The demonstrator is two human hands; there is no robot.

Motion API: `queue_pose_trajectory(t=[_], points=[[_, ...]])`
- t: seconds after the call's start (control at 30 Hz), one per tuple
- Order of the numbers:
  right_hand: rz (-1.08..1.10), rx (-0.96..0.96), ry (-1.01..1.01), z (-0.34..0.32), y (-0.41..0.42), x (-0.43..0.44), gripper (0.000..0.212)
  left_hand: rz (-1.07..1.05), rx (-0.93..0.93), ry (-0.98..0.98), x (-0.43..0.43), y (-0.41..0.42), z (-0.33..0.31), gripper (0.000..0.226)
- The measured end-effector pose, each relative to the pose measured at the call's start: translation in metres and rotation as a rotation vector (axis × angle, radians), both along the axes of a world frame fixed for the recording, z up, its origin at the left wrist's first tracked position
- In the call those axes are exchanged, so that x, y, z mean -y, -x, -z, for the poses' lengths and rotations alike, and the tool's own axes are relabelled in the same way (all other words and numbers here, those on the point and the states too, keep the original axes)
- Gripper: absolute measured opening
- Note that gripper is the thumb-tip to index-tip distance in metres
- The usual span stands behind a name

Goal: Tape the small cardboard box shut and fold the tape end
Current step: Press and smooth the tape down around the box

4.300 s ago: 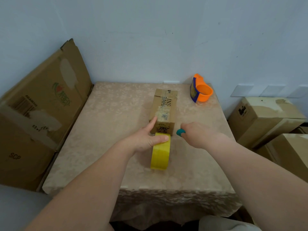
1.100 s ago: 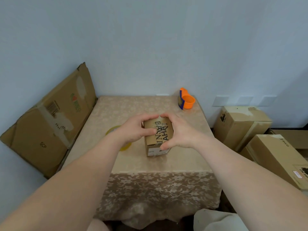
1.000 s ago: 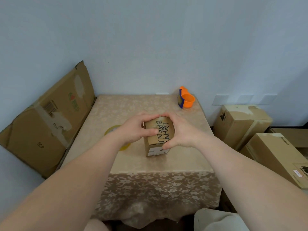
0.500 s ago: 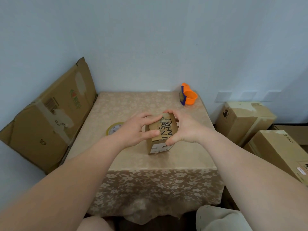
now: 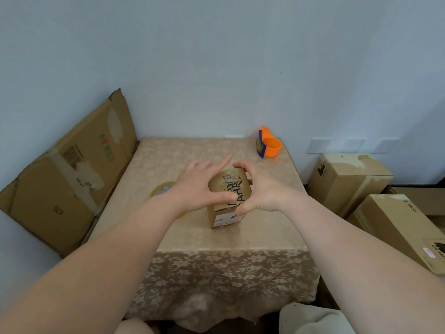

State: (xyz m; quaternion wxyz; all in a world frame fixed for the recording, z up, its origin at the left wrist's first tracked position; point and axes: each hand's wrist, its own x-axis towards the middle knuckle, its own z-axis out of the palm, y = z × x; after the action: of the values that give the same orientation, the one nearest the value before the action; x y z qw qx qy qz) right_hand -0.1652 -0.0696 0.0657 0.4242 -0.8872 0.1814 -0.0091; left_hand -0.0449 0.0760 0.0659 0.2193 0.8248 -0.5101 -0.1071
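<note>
Upright small cardboard box (image 5: 224, 216), yellow tape roll (image 5: 162, 189) flat nearby

Yellow tape roll (image 5: 161, 189), partly hidden

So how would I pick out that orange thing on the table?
Start at the cloth-covered table against the wall. At its far right corner, beyond the small cardboard box, stands the orange holder. It alone is bright orange with a blue side.
</note>
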Motion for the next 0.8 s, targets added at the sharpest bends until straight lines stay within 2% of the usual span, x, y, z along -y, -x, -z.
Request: queue_pose_trajectory(t=[0.1,0.2,0.53,0.73,0.8], points=[[0.001,0.008,-0.011,0.001,0.0,-0.001,0.112,-0.004,0.161,-0.028,0.003,0.004,0.012,0.093],[0.002,0.019,-0.012,0.002,0.002,0.002,0.108,-0.01,0.237,-0.013,0.004,0.005,0.018,0.09],[0.007,-0.005,0.016,0.002,0.005,0.006,0.104,0.043,0.267,-0.03,0.004,0.01,0.014,0.084],[0.007,-0.021,0.001,0.0,0.006,0.003,0.106,0.105,0.286,-0.151,-0.002,0.012,0.003,0.074],[0.006,-0.019,0.004,0.001,0.005,0.003,0.105,0.088,0.273,-0.146,-0.002,0.011,0.0,0.08]])
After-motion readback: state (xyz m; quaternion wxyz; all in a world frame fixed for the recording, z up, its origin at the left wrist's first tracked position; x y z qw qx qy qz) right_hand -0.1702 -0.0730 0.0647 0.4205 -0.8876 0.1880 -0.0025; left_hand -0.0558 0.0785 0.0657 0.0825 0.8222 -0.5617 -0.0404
